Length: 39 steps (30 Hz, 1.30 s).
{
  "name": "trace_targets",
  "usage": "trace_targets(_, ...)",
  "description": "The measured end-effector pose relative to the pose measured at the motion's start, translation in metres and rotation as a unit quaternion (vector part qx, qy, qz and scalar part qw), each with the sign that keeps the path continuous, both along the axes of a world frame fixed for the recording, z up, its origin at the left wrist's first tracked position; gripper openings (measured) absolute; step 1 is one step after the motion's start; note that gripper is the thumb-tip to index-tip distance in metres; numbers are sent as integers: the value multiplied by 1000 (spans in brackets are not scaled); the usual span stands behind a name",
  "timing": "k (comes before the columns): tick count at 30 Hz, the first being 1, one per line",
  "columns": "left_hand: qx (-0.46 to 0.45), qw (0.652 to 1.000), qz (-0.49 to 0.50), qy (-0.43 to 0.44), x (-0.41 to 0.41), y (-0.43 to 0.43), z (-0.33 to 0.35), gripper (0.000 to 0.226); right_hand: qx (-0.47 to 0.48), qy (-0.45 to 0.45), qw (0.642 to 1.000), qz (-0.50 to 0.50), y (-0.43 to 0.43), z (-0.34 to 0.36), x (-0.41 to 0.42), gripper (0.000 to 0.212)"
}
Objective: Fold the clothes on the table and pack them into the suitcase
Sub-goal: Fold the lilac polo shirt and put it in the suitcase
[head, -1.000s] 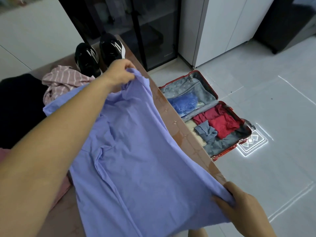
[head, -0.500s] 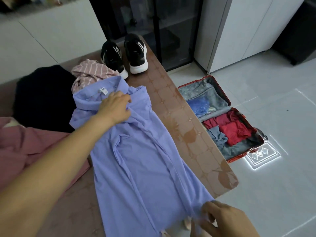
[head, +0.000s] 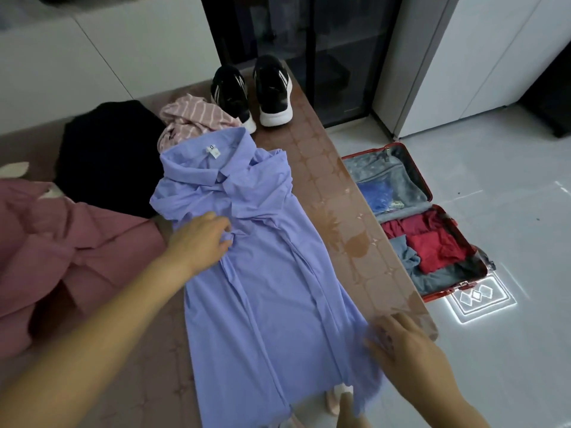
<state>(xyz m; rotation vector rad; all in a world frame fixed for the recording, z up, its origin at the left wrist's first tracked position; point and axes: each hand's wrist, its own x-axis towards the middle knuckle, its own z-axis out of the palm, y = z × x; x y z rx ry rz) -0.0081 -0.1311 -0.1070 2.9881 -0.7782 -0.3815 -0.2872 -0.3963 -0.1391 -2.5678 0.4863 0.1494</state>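
The shirt [head: 268,288] lies lengthwise on the counter [head: 340,217], collar far from the fingers and hem at the near edge, its sides already turned in so it makes 1 long strip. The left hand [head: 200,239] sits at chest height; its fingers [head: 216,220] and thumb pinch a pucker of cloth, likely to pull slack out of the fold. The right hand [head: 401,344] lies released, fingers [head: 389,325] spread flat on the hem corner, seemingly to pin that end while the other is tugged.

Beyond the left fingers sit a striped top [head: 191,118], a black garment [head: 108,149] and 2 shoes [head: 272,91]; a pink garment [head: 61,242] lies left of them, waiting. The suitcase [head: 429,193] lies open on the floor, right of the right fingers and below the counter, partly filled.

The right fingers are blurred. The hem drops out of sight over the near edge, and a pale shape beneath it cannot be identified. The sleeves are hidden in the folds.
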Motion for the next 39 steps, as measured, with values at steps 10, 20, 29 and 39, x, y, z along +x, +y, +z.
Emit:
trace_targets(10,-206,905,358,102,-230,72,-60,75,-6,103,993,51,2,-1,8,17)
trace_targets(20,-256,863,411,145,-274,53,-31,69,120,40,990,58,-5,-1,-4,40)
trace_targets(29,-261,857,315,315,-298,57,-25,25,118,102,986,57,-7,6,-21,54)
trace_targets(39,-493,597,473,421,-261,46,11,26,446,165,880,-13,-19,37,29,12)
